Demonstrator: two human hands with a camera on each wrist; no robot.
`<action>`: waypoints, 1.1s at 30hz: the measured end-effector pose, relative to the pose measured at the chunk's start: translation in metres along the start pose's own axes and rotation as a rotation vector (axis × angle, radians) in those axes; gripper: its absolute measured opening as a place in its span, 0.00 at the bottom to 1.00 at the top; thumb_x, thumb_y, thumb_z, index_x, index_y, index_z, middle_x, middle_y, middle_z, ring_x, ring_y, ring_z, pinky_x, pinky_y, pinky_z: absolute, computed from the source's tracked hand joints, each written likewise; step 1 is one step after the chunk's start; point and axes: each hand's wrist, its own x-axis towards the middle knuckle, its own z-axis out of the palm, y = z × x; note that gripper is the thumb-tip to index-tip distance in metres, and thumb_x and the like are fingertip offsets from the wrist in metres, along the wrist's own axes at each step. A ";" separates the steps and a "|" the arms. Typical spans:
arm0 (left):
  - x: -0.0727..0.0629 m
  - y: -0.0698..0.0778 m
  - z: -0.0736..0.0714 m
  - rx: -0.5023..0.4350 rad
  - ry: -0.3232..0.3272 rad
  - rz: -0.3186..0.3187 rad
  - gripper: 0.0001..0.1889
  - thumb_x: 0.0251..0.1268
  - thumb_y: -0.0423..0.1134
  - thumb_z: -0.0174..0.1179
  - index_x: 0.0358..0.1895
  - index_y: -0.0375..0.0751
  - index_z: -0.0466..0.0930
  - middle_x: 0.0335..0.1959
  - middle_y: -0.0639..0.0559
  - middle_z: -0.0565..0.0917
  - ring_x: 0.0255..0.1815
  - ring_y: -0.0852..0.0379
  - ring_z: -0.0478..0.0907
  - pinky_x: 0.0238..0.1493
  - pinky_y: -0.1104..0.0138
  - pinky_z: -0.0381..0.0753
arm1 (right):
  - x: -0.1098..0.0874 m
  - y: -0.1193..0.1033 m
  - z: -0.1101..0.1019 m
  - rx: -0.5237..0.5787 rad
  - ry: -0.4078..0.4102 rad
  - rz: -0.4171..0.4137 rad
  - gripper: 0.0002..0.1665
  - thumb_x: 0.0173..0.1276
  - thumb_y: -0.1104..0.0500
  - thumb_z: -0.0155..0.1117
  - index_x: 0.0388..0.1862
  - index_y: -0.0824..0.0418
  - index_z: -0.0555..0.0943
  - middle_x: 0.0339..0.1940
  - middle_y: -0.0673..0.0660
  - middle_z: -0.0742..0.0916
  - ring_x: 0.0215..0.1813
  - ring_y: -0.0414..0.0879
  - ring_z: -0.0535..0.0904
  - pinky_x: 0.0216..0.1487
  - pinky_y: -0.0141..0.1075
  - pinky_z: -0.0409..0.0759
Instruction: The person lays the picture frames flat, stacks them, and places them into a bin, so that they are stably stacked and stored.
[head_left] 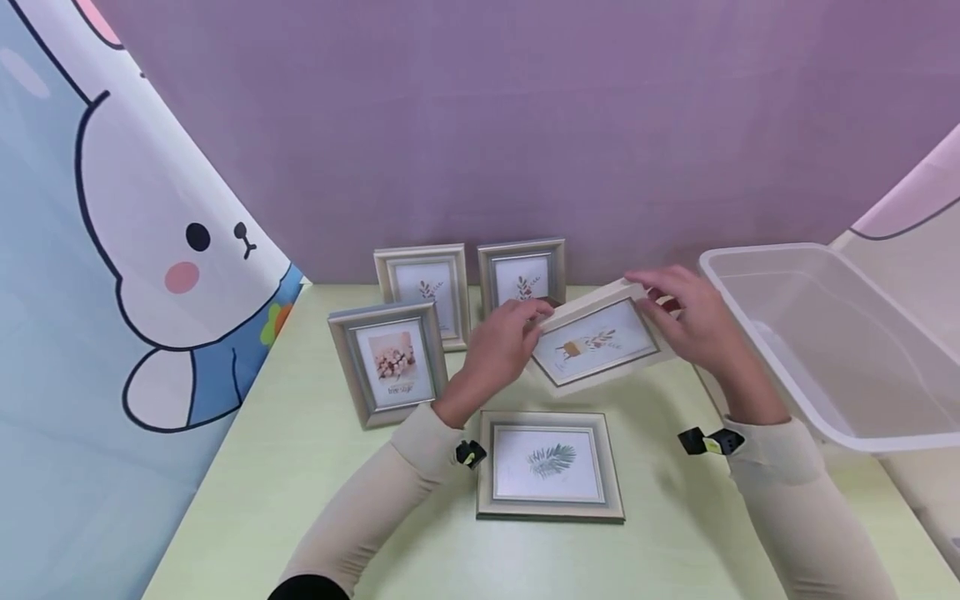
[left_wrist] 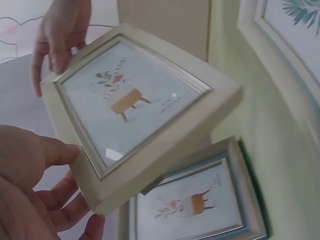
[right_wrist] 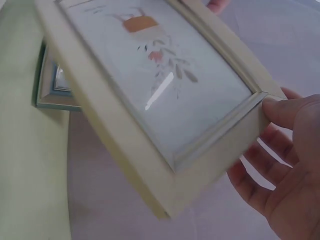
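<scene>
A cream picture frame with a potted plant print is held tilted above the table. My left hand grips its left end, thumb on the front and fingers behind, as the left wrist view shows. At the opposite end my right hand pinches the border in the same way. Below it a frame with a green leaf print lies flat. Left of my left hand stands a silvery frame with a flower photo. Behind that, a champagne-coloured frame and a grey frame stand upright.
At the right is a translucent plastic bin with a white rim, close to my right forearm. The light green table meets a purple backdrop behind the frames. A cartoon rabbit sheet hangs along the left side.
</scene>
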 end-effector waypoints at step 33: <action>-0.012 -0.001 -0.039 0.259 0.053 0.226 0.13 0.72 0.36 0.63 0.52 0.61 0.87 0.49 0.55 0.88 0.47 0.53 0.83 0.41 0.60 0.72 | -0.049 0.011 0.060 0.485 0.137 0.100 0.24 0.60 0.82 0.66 0.56 0.73 0.82 0.45 0.42 0.82 0.42 0.28 0.85 0.33 0.30 0.88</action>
